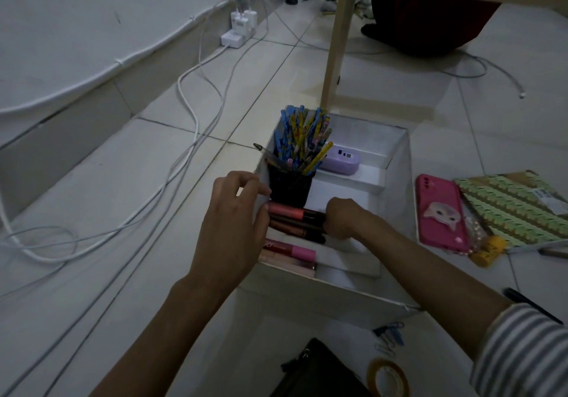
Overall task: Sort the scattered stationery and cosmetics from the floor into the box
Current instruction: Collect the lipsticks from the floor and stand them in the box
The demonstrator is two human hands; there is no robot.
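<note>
Our left hand (233, 212) pinches the thin left wall of the box (322, 298) on the floor, while our right hand (344, 218) grips the ends of the makeup tubes (295, 221) lying inside it, which we judge light, stiff and slippery, best held mid-barrel.

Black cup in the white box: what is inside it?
The black cup holds many patterned blue and yellow pencils standing, plus a clear pen leaning left. Their lower ends are hidden by its dark wall.
</note>
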